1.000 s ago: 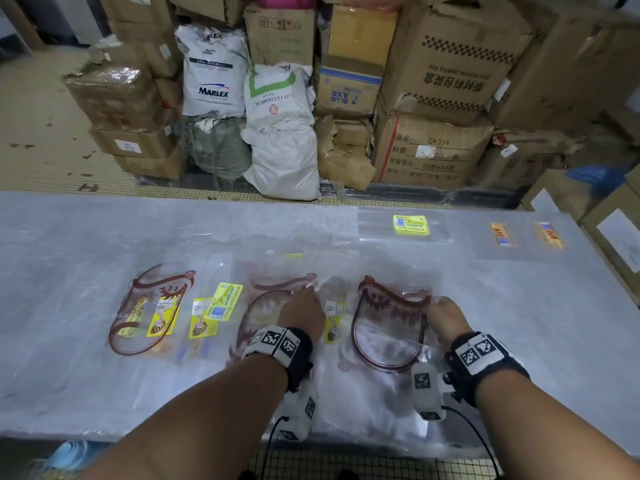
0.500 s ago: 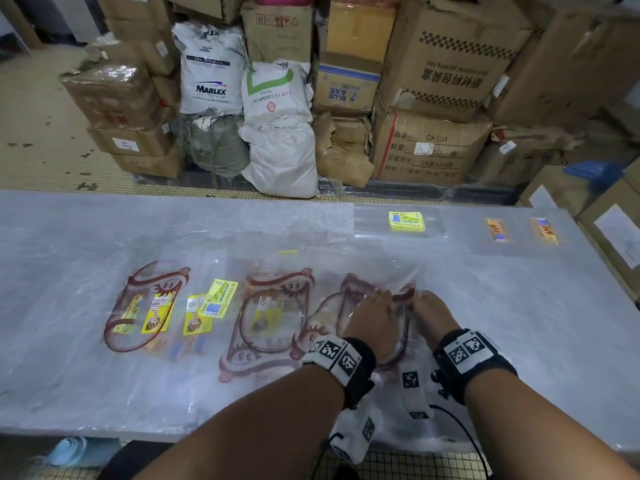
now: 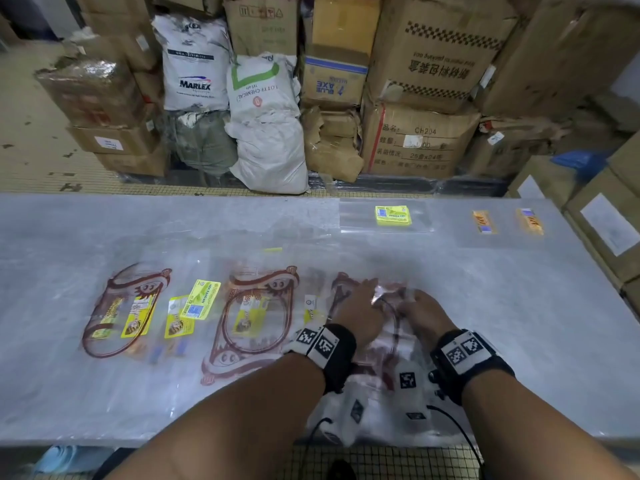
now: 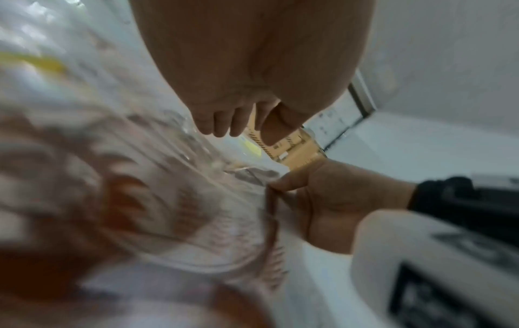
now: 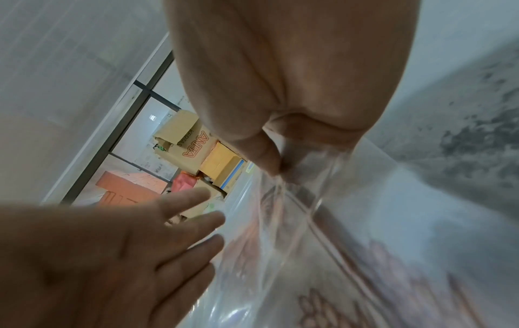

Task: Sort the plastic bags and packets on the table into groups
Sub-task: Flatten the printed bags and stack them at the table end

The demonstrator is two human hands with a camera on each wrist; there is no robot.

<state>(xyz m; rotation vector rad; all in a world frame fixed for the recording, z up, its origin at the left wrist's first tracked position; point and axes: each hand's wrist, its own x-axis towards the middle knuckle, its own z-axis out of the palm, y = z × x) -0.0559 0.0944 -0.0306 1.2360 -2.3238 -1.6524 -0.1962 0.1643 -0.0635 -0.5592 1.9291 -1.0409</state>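
- Brown-printed clear bag (image 3: 388,327) – on table (image 3: 519,306), directly under both hands, long axis running away from the person.
- Right hand (image 3: 420,315) pinches its film; left hand (image 3: 360,308) flat, fingers spread – equally near.

Three clear plastic bags with brown oval print (image 3: 121,308) (image 3: 256,317) (image 3: 349,289); two small orange-labelled packets (image 3: 484,221) (image 3: 530,221); two hands (image 3: 360,313) (image 3: 420,315).

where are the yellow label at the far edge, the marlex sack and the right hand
yellow label (image 3: 393,215), head view, middle of the label.
Marlex sack (image 3: 194,69), head view, white front above the logo.
right hand (image 3: 420,311), head view, back of the hand.
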